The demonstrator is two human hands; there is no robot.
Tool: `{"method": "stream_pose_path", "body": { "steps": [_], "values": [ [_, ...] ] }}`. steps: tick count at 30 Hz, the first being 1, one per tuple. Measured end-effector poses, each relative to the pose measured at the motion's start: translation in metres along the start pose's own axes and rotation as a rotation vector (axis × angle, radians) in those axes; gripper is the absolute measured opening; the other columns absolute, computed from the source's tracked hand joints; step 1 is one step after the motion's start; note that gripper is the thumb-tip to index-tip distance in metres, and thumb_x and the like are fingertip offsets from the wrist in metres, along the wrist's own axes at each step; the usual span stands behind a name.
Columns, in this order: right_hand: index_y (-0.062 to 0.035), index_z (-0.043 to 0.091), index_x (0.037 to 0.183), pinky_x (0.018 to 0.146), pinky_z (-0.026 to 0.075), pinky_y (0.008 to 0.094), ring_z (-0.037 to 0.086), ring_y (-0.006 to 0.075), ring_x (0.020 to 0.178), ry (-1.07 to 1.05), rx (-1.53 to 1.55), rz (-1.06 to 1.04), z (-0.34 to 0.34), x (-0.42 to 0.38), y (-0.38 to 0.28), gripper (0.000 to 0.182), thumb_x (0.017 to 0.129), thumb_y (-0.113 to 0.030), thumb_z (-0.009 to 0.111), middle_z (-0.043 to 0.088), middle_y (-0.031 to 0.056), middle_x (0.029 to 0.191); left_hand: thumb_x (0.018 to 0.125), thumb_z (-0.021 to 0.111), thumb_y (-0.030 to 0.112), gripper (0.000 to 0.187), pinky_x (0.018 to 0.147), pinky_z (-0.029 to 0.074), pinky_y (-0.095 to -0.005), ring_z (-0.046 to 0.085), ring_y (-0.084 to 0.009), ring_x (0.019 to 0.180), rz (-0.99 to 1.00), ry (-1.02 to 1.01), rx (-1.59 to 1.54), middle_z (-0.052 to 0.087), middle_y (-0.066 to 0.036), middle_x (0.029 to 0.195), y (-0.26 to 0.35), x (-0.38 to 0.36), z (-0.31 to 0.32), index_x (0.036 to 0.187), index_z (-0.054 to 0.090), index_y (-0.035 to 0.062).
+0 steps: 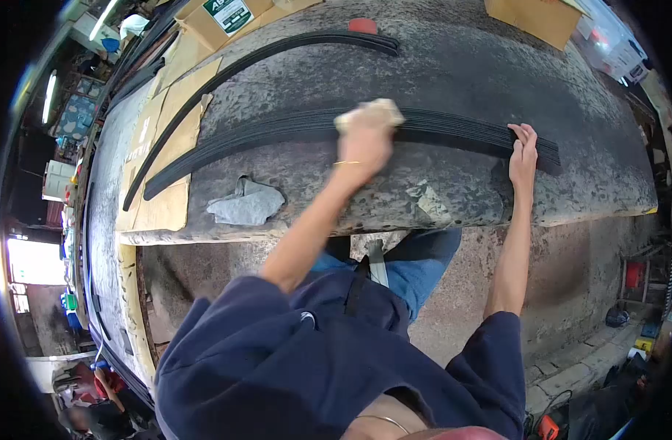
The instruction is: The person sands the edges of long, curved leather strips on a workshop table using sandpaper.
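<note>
My left hand (366,145), slightly blurred, is closed on a cream-coloured wad (383,112) that looks like a cloth or sponge. It presses the wad onto a long bundle of black strips (277,128), around the middle of its length. My right hand (523,150) grips the same bundle near its right end, fingers over the far edge and thumb side toward me. The strips lie side by side in a gentle curve across the worn table (453,81). A grey rag (249,203) lies crumpled near the table's front edge, left of my left arm.
A second, curved bundle of black strips (277,50) lies farther back, by a red object (363,26). Flattened cardboard (176,192) sits under the left ends. Cardboard boxes (535,20) and a clear plastic bin (607,40) stand behind. Another person (94,411) is at lower left.
</note>
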State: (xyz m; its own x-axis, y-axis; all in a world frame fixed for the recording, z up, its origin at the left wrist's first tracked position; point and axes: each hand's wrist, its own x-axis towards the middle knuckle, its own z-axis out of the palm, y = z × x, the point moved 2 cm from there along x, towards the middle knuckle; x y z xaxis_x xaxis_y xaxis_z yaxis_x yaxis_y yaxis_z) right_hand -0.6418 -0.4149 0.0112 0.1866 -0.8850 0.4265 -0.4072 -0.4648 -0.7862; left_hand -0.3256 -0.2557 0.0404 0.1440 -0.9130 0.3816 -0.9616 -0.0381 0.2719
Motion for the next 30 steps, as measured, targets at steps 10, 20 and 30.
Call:
{"method": "stream_pose_path", "body": {
  "steps": [10,20,30],
  "values": [
    [-0.0011,0.065,0.116,0.104,0.045,0.0415,0.062,0.0352,0.119,0.007,-0.164,-0.083,0.0,-0.001,0.001,0.026,0.095,-0.005,0.05,0.067,0.0177,0.123,0.09,0.068,0.03,0.061,0.118,0.031,-0.0522,0.04,-0.0439,0.141,0.089,-0.023,-0.168,0.048,-0.028,0.145,0.067,-0.026,-0.064,0.135,0.051,-0.0068],
    [-0.0027,0.066,0.118,0.106,0.043,0.0438,0.059,0.035,0.121,0.008,-0.171,-0.119,0.001,0.003,0.005,0.029,0.094,-0.006,0.051,0.067,0.016,0.123,0.1,0.053,0.04,0.061,0.121,0.026,-0.0492,0.033,-0.0294,0.149,0.419,-0.065,-0.01,0.039,-0.013,0.159,0.105,0.028,0.081,0.15,0.044,0.0059],
    [-0.002,0.065,0.119,0.106,0.043,0.0425,0.06,0.0334,0.122,0.006,-0.178,-0.084,0.001,0.001,0.004,0.031,0.092,-0.004,0.05,0.067,0.0156,0.123,0.102,0.049,0.039,0.058,0.121,0.024,-0.0505,0.032,-0.029,0.149,0.343,-0.043,0.087,0.039,-0.012,0.159,0.057,0.006,0.053,0.149,0.045,0.0056]
  ]
}}
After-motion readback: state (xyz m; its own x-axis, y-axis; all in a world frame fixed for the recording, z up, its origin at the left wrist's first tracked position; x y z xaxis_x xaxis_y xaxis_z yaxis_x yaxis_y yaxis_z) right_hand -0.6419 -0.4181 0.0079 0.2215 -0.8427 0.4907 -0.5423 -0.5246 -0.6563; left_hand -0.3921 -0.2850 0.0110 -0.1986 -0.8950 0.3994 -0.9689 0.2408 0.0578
